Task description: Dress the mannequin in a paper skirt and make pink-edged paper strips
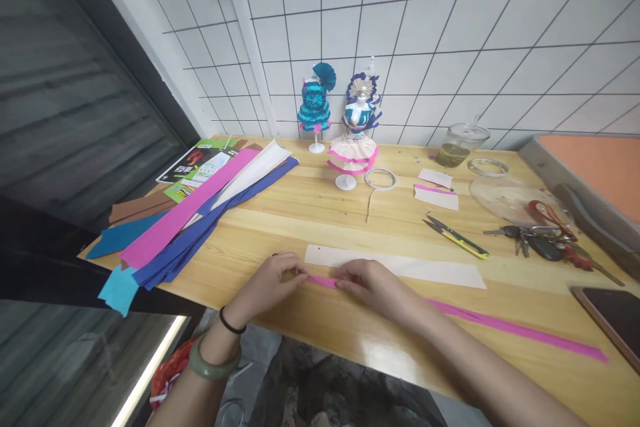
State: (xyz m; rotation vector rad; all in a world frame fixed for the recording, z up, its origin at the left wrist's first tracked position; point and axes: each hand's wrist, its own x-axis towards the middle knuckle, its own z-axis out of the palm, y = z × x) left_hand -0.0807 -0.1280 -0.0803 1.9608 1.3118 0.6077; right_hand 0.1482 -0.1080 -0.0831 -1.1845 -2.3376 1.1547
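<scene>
A long, narrow pink paper strip (520, 327) runs across the front of the wooden table, passing under my right forearm. My left hand (280, 283) pinches its left end between thumb and fingertips. A short way along, my right hand (367, 283) grips the same strip with thumb and fingers, and a short piece shows between the two hands. Just beyond my hands lies a wider off-white paper strip (425, 269), flat on the table and partly covered by my right hand.
Coloured paper strips (200, 207) are piled at left. Two small dress forms in paper dresses, one teal (315, 107), one white and pink (354, 150), stand by the wall. Yellow-handled thread snips (457, 237), a glass cup (460, 145), keys (545, 247) and a phone (610, 320) lie right.
</scene>
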